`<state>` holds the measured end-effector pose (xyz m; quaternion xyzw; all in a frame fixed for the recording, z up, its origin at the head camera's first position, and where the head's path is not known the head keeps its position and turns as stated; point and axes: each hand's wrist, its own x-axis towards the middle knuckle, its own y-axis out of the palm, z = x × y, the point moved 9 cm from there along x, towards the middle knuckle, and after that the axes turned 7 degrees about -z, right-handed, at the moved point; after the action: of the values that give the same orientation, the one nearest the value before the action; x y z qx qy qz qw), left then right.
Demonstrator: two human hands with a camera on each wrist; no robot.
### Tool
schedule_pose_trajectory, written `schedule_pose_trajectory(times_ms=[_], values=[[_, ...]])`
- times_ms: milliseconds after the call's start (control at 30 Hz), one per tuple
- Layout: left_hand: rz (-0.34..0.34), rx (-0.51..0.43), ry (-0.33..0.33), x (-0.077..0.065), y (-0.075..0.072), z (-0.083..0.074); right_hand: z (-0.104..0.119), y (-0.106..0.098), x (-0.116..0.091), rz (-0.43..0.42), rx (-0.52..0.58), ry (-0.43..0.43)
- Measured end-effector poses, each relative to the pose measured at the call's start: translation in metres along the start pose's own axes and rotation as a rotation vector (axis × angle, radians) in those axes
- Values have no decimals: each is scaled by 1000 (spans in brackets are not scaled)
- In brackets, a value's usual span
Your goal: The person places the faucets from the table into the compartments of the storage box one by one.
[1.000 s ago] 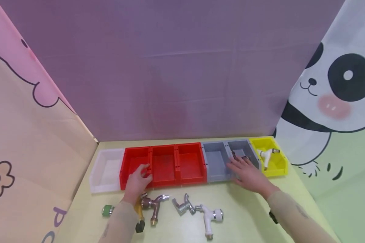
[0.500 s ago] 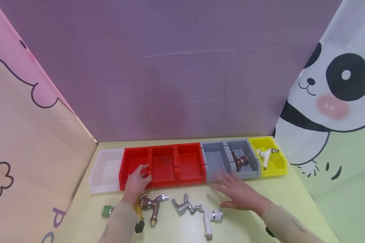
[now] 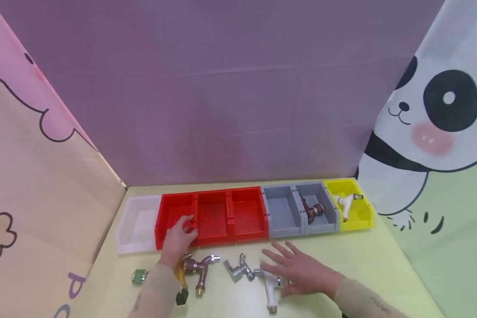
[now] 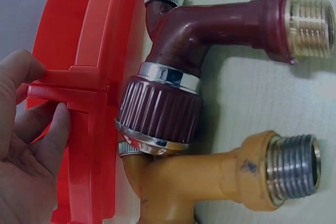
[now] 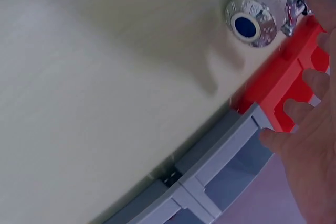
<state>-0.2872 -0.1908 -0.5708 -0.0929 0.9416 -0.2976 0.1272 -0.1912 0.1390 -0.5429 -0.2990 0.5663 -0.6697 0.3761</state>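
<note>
Head view: empty right hand (image 3: 302, 270), fingers spread, is over the white plastic faucet (image 3: 270, 293) with chrome-rimmed, blue-centred knob (image 5: 251, 22) on the pale yellow table (image 3: 226, 305), left hand (image 3: 178, 240) pinches the divider (image 4: 65, 83) between two glossy red plastic bins (image 3: 213, 238), purple "p" (image 3: 76, 282) legible on the beige left curtain (image 3: 43, 190), right-sleeve print (image 3: 380, 304) unreadable.

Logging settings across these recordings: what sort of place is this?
Probably a staged tabletop booth: creased purple backdrop, panda-printed side panel, and a row of red, grey, yellow and white plastic bins.
</note>
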Motion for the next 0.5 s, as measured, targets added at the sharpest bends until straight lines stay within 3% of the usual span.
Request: schedule_pose_trajectory(times_ms=[500], values=[[8, -6, -4, 0, 0, 1, 24, 24, -1, 64, 75, -75]])
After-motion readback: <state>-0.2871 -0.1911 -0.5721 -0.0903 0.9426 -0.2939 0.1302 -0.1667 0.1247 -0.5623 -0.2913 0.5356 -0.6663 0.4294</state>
